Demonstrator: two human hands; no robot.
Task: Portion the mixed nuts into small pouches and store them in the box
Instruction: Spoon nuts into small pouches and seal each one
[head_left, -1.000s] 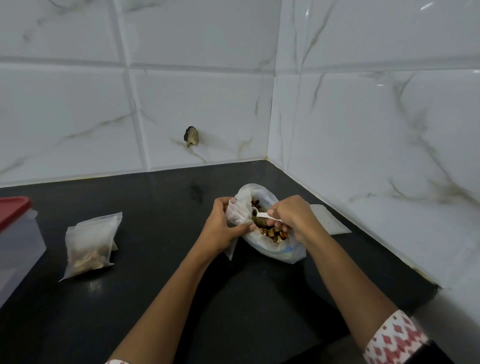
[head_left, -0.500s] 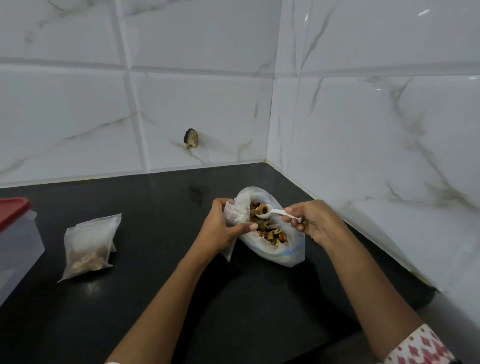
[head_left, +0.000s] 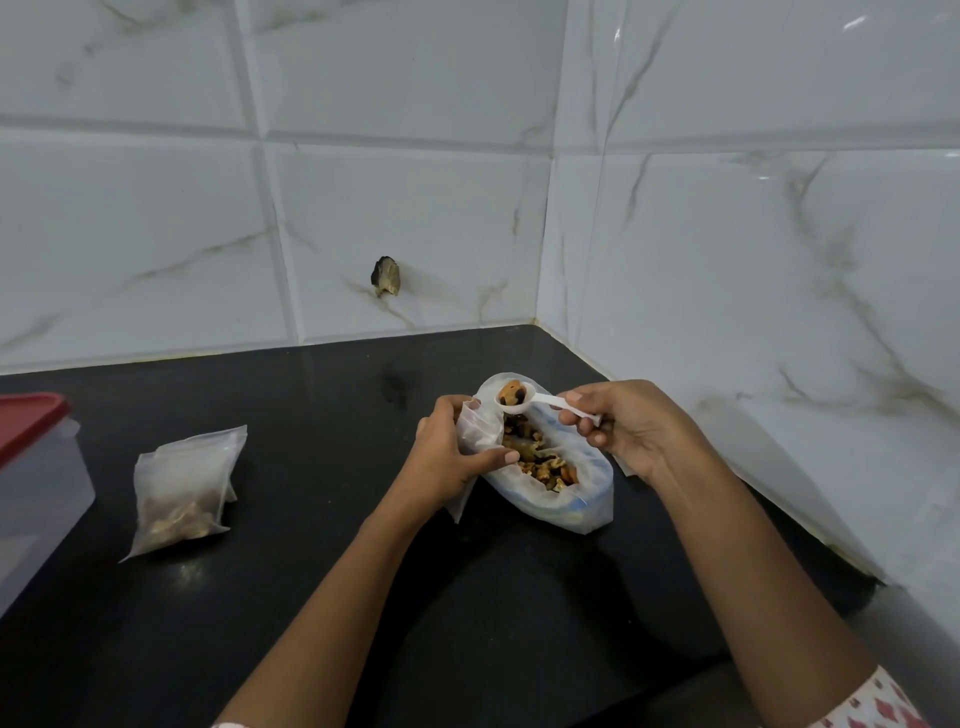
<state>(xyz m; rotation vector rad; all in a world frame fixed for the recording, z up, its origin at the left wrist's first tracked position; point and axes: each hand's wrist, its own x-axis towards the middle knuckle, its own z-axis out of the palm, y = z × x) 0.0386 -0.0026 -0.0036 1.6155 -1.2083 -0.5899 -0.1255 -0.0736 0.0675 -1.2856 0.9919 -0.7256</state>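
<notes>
– Two pouches, then?
– Yes, both thin clear plastic. The filled pouch (head_left: 182, 488) lies flat on the glossy black worktop (head_left: 311, 597), well left of the big bag (head_left: 582, 512). The small pouch (head_left: 474, 428) is held roughly upright, touching the bag's left edge.
– And the bag itself?
– Soft, crinkled and translucent, its mouth rolled open. Its long axis runs from far-left to near-right. Brown and orange mixed nuts (head_left: 540, 460) show inside.
– The hands?
– The left hand (head_left: 447, 460), at the bag's left side, pinches the small pouch between its thumb and curled fingers. The right hand (head_left: 636, 428), just right of the bag, pinches the handle of a white plastic spoon (head_left: 545, 401). The bowl, heaped with nuts, hangs over the bag's far end and points left, toward the pouch.
– The box?
– The box (head_left: 36, 499) is frosted plastic with a red lid (head_left: 28, 421), far left of the bag and cut off by the frame edge.
</notes>
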